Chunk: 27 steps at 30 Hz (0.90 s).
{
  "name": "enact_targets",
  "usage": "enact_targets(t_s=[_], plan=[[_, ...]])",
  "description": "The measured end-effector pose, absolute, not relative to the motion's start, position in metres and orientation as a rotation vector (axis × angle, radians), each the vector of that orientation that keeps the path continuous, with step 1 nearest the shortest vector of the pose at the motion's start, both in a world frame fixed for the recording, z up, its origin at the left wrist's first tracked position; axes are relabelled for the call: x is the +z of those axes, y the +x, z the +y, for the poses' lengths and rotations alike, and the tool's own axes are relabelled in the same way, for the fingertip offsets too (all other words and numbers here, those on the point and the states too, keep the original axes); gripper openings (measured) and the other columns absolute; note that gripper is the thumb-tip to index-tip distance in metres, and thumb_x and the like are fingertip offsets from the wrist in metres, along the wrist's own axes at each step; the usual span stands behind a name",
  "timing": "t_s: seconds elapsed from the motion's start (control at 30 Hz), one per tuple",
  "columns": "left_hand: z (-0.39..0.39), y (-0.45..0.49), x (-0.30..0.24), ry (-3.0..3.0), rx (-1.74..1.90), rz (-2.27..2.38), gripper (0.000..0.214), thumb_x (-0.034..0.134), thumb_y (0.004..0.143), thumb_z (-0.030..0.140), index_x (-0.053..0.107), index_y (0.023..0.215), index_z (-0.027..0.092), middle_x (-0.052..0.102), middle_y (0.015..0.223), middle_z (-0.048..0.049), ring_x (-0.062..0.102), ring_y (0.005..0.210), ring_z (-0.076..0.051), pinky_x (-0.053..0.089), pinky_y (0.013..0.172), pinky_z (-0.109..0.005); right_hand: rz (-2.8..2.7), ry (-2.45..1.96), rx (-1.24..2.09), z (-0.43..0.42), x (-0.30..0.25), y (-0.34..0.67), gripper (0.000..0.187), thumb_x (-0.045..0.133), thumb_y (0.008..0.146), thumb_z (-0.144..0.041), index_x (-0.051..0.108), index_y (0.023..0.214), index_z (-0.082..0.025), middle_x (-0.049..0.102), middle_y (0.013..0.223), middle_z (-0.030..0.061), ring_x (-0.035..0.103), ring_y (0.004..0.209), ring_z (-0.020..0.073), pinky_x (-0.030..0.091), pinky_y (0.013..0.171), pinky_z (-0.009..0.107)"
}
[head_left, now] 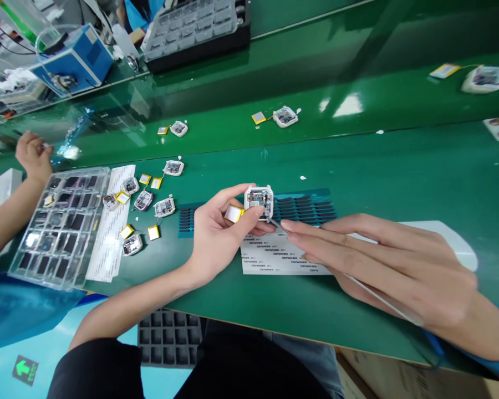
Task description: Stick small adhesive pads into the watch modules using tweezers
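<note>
My left hand (220, 233) grips a small white watch case (258, 189) with its circuit board facing up, thumb over the lower edge. A yellow-edged battery (234, 214) hangs at the case's left side, between thumb and fingers. My right hand (391, 266) is closed around slim metal tweezers (382, 299), mostly hidden under the fingers. Their tip meets the lower right edge of the case. Below both hands lie a printed white sheet (283, 260) and a teal strip of dark pieces (305, 208).
Several opened watch cases with batteries (164, 207) lie to the left on the green bench (216, 299). A clear compartment tray (60, 230) stands there beside a co-worker's hand (34, 158). More cases (285, 116) sit on the raised strip behind, with a black tray (199, 55) and blue box (77, 61) beyond.
</note>
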<state>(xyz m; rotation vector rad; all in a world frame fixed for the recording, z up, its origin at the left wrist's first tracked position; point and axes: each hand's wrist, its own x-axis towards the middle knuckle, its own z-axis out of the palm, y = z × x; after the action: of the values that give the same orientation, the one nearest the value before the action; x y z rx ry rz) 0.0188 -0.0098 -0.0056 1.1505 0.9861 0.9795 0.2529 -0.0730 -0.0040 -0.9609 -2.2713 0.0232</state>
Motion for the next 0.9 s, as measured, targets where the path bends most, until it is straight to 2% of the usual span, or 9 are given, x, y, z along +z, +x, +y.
enact_targets(t_s=[0.1,0.27,0.37,0.4,0.47,0.57,0.67,0.77,0.9], plan=[[0.000,0.016,-0.004,1.212,1.003,0.970,0.043,0.090,0.083,0.034,0.072,0.119,0.018,0.074,0.077,0.0017,0.080,0.068,-0.018,0.067,0.065,-0.026,-2.264,-0.965,-0.004,-0.075,-0.005,0.255,0.085,0.061,0.100,-0.002,0.032,0.174,-0.033,0.074,0.141,0.0007,0.080,0.098,0.0244,0.069,0.081,0.038],[0.085,-0.023,-0.004,1.679,1.277,1.261,0.036,0.087,0.085,0.033,0.073,0.116,0.019,0.070,0.076,0.0025,0.068,0.056,-0.013,0.052,0.056,-0.024,-2.318,-0.887,-0.160,-0.074,-0.011,0.260,0.079,0.057,0.101,-0.001,0.033,0.174,-0.019,0.074,0.142,0.0065,0.077,0.098,0.0282,0.066,0.086,0.044],[0.158,-0.069,0.002,1.878,0.913,1.922,0.036,0.074,0.091,0.024,0.073,0.126,0.017,0.076,0.092,-0.0024,0.073,0.070,-0.015,0.056,0.072,-0.025,-2.290,-0.870,-0.261,-0.071,-0.014,0.256,0.079,0.059,0.101,0.000,0.032,0.174,-0.017,0.078,0.136,0.0067,0.076,0.096,0.0249,0.065,0.084,0.041],[0.178,-0.083,0.004,1.868,0.855,2.008,0.037,0.070,0.093,0.023,0.072,0.129,0.015,0.078,0.096,-0.0054,0.075,0.075,-0.018,0.058,0.076,-0.027,-2.260,-0.870,-0.290,-0.070,-0.014,0.254,0.076,0.059,0.101,0.001,0.037,0.172,-0.016,0.078,0.135,0.0066,0.076,0.096,0.0236,0.065,0.083,0.039],[0.206,-0.105,0.010,1.869,0.770,2.107,0.035,0.068,0.090,0.022,0.075,0.122,0.010,0.079,0.096,-0.0102,0.077,0.086,-0.024,0.059,0.086,-0.033,-2.190,-0.869,-0.352,-0.069,-0.015,0.247,0.061,0.061,0.100,0.002,0.055,0.159,-0.014,0.079,0.134,0.0064,0.075,0.095,0.0219,0.063,0.082,0.038],[0.225,-0.115,0.010,1.943,0.692,2.131,0.035,0.065,0.091,0.024,0.077,0.121,0.009,0.081,0.107,-0.0153,0.076,0.108,-0.031,0.057,0.101,-0.040,-2.164,-0.796,-0.460,-0.066,-0.016,0.239,0.034,0.059,0.102,0.000,0.071,0.132,-0.011,0.079,0.133,0.0066,0.073,0.094,0.0201,0.061,0.082,0.037],[0.233,-0.107,0.003,2.067,0.623,2.020,0.035,0.058,0.098,0.031,0.079,0.122,0.015,0.081,0.121,-0.0127,0.072,0.120,-0.030,0.053,0.107,-0.038,-2.170,-0.763,-0.510,-0.064,-0.018,0.237,0.032,0.053,0.104,0.001,0.071,0.129,-0.010,0.080,0.131,0.0065,0.071,0.095,0.0196,0.059,0.080,0.037],[0.243,-0.095,-0.004,2.121,0.552,1.914,0.029,0.066,0.095,0.036,0.081,0.111,0.017,0.080,0.120,-0.0121,0.071,0.119,-0.029,0.052,0.106,-0.037,-2.170,-0.768,-0.496,-0.063,-0.021,0.238,0.032,0.054,0.104,0.001,0.072,0.128,-0.011,0.080,0.132,0.0052,0.071,0.097,0.0196,0.059,0.080,0.037],[0.248,-0.082,-0.005,2.075,0.485,1.864,0.020,0.078,0.083,0.030,0.075,0.094,0.013,0.077,0.107,-0.0123,0.070,0.105,-0.025,0.054,0.100,-0.039,-2.159,-0.764,-0.481,-0.063,-0.024,0.239,0.030,0.053,0.106,-0.001,0.072,0.127,-0.012,0.079,0.133,0.0048,0.070,0.097,0.0197,0.060,0.081,0.037]])
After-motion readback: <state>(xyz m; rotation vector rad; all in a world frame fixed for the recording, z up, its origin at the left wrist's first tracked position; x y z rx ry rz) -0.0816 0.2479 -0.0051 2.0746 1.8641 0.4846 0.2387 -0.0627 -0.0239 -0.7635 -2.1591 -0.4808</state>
